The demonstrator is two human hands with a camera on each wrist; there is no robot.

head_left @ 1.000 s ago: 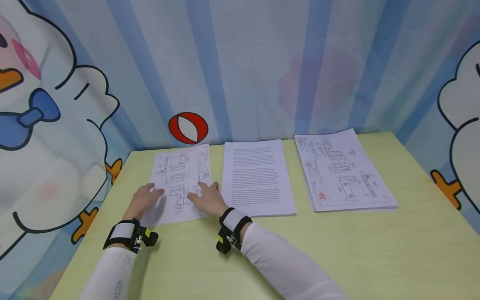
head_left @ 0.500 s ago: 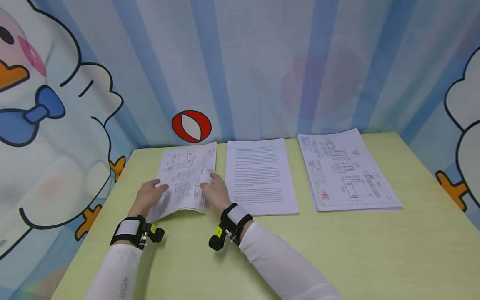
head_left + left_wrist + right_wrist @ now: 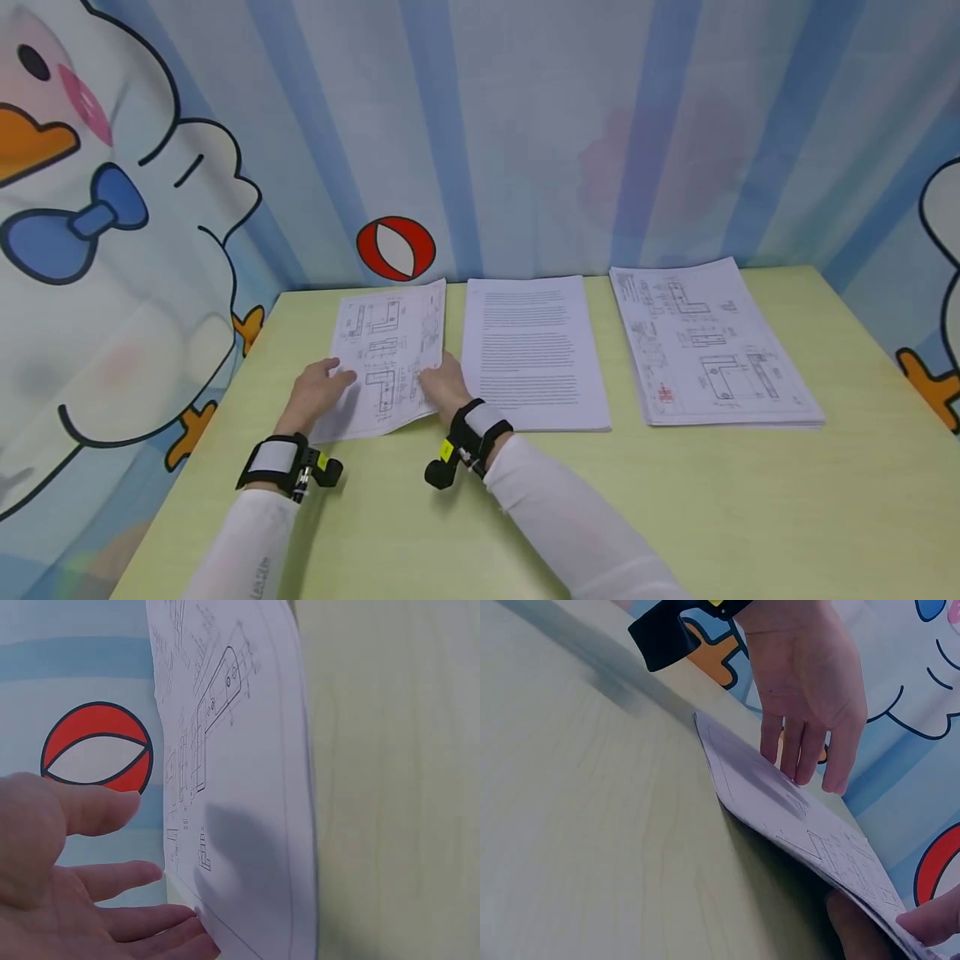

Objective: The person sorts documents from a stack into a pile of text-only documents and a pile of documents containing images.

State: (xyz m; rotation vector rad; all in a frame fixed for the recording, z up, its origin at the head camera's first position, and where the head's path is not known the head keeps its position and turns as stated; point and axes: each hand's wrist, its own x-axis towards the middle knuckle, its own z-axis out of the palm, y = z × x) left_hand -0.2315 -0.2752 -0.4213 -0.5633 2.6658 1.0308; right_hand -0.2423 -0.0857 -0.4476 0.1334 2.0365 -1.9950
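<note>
A thin stack of technical drawings (image 3: 378, 358) lies at the left of the table, its near right part bowed up off the surface. My right hand (image 3: 444, 388) pinches its right edge, thumb (image 3: 932, 919) on top and a finger (image 3: 853, 924) underneath in the right wrist view. At the opposite edge my left hand (image 3: 309, 398) has straight, spread fingers. Their tips rest at the paper's border in the left wrist view, with the thumb (image 3: 97, 808) held apart above the drawings.
Just right of the drawings lies a stack of text pages (image 3: 528, 358), close beside my right hand. Another stack of drawings (image 3: 712, 350) sits farther right, turned at an angle. A striped cartoon curtain (image 3: 510, 142) rises behind the pale yellow table (image 3: 675, 500).
My right hand has gone from spread fingers over the drawings to pinching their right edge. The near edge bowed up, then sank partly. My left hand stays at the left edge.
</note>
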